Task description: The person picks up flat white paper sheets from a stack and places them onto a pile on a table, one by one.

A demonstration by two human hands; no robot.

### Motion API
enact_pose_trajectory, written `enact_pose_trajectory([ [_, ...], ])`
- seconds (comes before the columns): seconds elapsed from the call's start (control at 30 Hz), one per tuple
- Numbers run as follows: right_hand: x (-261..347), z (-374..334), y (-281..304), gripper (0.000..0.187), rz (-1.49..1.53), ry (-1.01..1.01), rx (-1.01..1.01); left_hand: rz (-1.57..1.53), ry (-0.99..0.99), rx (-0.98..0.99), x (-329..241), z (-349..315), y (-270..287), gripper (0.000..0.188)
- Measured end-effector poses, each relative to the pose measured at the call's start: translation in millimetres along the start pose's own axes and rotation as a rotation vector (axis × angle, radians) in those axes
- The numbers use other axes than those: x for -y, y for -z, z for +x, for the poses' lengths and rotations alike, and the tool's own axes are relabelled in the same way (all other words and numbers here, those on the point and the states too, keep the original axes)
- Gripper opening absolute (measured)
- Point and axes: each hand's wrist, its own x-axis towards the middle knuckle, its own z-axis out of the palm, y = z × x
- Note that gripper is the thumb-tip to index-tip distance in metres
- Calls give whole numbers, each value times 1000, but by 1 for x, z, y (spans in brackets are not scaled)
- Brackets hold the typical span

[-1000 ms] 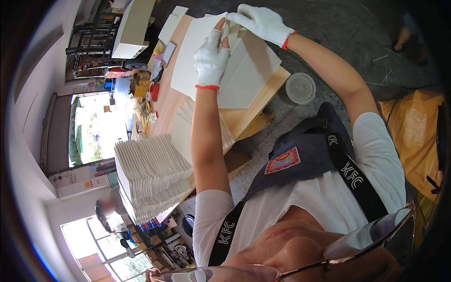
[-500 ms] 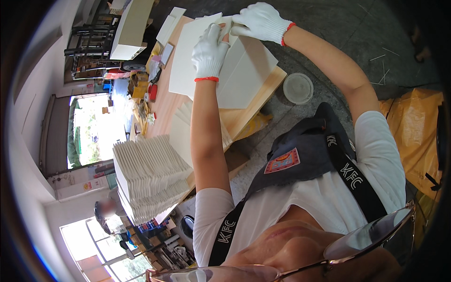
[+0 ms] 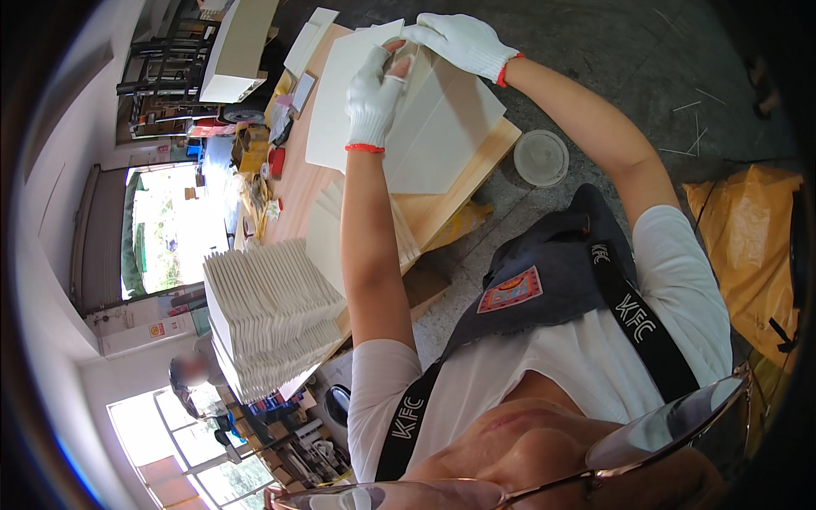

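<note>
Both my hands wear white knitted gloves with red cuffs. My left hand [image 3: 374, 98] is over the large white board [image 3: 336, 115] on the table, its bare thumb and fingertip apart near the board's far edge. Reaching in from the right, my right hand [image 3: 463, 44] has its fingers stretched toward that same edge, close to the left fingertips. Beside the first board, a white panel with a crease line [image 3: 446, 127] slants down to the right. Whether either hand pinches the edge is hard to make out.
A tall stack of folded white pieces [image 3: 272, 314] stands at the table's near left. The wooden table [image 3: 293, 200] also carries small tools and a yellow box [image 3: 251, 149]. On the floor are a round lidded tub [image 3: 541, 159] and an orange-yellow sack [image 3: 748, 246]. A person [image 3: 191, 382] is farther back.
My left hand has drawn back slightly toward me, its fingertips parting. My right hand has shifted left and a little nearer, its fingers reaching the board's far edge.
</note>
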Motion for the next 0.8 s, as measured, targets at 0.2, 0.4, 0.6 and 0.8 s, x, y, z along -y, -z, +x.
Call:
enact_pose_trajectory([
  [0.2,-6,-1,-6,46,4,13,-40,-8,71,25,-2,-1,-4,49],
  [0.4,-7,0,-5,39,5,14,-31,79,31,2,-4,-1,-2,48],
  [0.6,-3,-2,-5,35,-55,31,-21,97,-83,-43,0,-1,-3,57],
  [0.8,-1,-4,-2,43,2,28,-40,316,-18,-15,-15,-4,-3,64],
])
